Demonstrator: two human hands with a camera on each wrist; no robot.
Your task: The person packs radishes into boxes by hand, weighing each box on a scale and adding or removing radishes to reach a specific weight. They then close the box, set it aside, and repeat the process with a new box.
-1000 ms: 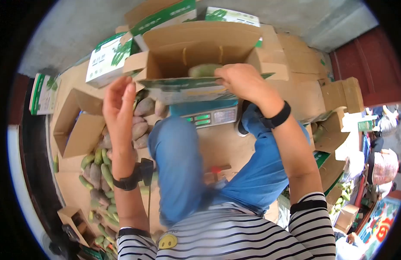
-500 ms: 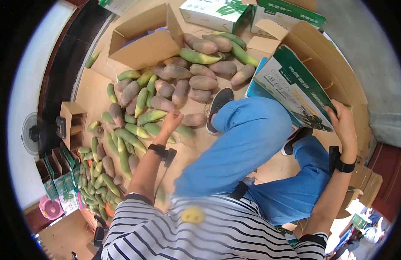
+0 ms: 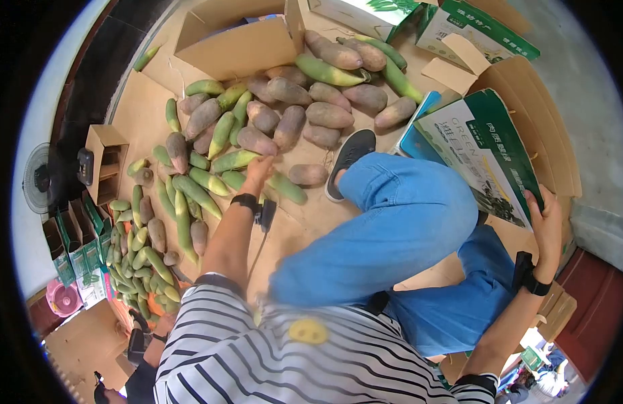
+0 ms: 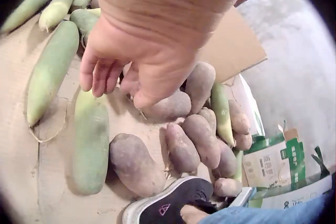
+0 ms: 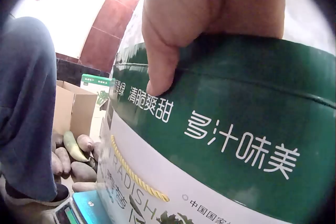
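Note:
Over the radish pile, the left hand (image 3: 260, 172) points downward with bent, spread fingers. In the left wrist view, this hand (image 4: 142, 50) has its fingertips at the upper end of a green radish (image 4: 90, 145); whether they touch it cannot be told. A grey-purple radish (image 4: 135, 163) lies beside that one. The right hand (image 3: 545, 229) grips the rim of an upright green-and-white carton (image 3: 483, 148). Close up, the right hand (image 5: 210, 8) has its thumb on the carton's green outer face (image 5: 247, 98); its other fingers are hidden. The carton stands on a blue scale (image 3: 416, 140).
Between the radishes and the carton are a bent blue-jeans leg (image 3: 399, 209) and a dark shoe (image 3: 352, 158). An open brown carton (image 3: 237, 54) stands behind the pile. At left are a small box (image 3: 108, 161), a fan (image 3: 39, 178) and part of another person (image 3: 153, 343).
The left hand has left the carton's side and reached down among the radishes. The right hand, earlier at a radish inside the carton, now grips its rim. The head view has swung left.

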